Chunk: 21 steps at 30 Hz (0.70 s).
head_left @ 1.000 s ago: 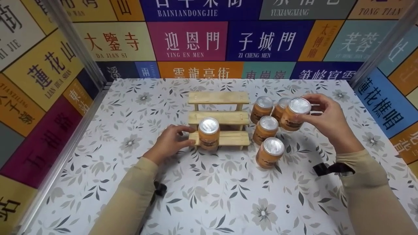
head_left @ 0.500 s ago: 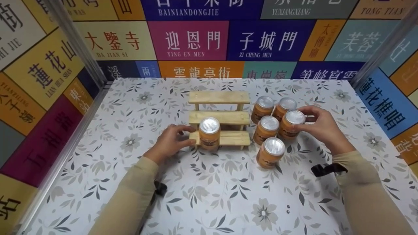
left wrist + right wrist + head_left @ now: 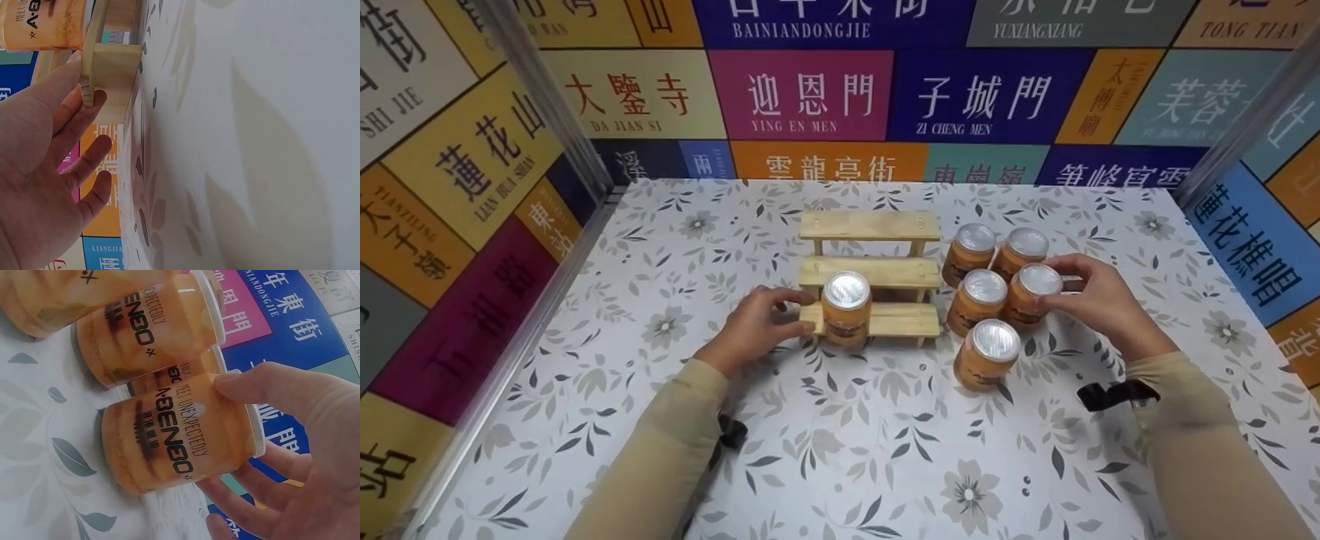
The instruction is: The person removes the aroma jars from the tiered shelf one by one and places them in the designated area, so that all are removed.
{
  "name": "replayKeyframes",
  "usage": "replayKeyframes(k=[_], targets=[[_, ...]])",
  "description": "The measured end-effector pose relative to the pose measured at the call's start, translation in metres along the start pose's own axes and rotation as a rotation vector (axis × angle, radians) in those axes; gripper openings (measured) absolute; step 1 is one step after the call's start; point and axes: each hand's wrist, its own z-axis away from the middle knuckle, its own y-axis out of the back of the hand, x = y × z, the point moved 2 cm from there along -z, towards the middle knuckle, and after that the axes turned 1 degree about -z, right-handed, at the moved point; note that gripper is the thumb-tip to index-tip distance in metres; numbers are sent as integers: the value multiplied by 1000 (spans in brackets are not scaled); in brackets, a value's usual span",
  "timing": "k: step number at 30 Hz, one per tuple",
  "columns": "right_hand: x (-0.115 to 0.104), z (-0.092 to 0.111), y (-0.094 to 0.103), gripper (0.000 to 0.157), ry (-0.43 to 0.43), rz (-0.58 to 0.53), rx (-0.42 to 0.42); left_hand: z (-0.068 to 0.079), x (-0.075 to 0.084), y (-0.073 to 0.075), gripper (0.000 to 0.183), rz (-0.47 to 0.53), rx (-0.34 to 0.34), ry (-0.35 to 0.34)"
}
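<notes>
My left hand (image 3: 757, 326) pinches the left end of the lowest step of a three-step wooden stand (image 3: 901, 320). In the left wrist view the thumb lies along the step's edge (image 3: 89, 67), and the other fingers are bent loosely. An orange can (image 3: 846, 315) with a silver lid stands upright on that step, just right of the hand. My right hand (image 3: 1099, 304) holds another orange can (image 3: 169, 433) near its lid, thumb on one side and fingers on the other. It stands upright on the table at the right of the can group.
Several matching cans stand close together right of the stand, among them a front can (image 3: 987, 356) and a back-left can (image 3: 969, 255). The stand's upper steps (image 3: 870, 225) hold no cans. Sign-printed panels (image 3: 802, 94) wall the patterned table (image 3: 810, 450) at the back and sides.
My right hand has brought its can down and toward me, from above the back cans to the table beside the group. The left hand has stayed on the stand.
</notes>
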Motion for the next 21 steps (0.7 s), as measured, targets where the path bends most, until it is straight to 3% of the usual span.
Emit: replayKeyframes(k=[7,12,15,21], targets=[[-7,1,1,74,-27,38,-55,-1,0,-1,39,4,-7,9],[-12,6,-1,75,-20,12,-3,-1,1,-1,39,3,-11,28],[-16,9,-3,71,20,30,59,0,1,-2,40,5,-13,41],[-33,13,-10,54,195,91,152,0,0,0,42,-4,-10,43]])
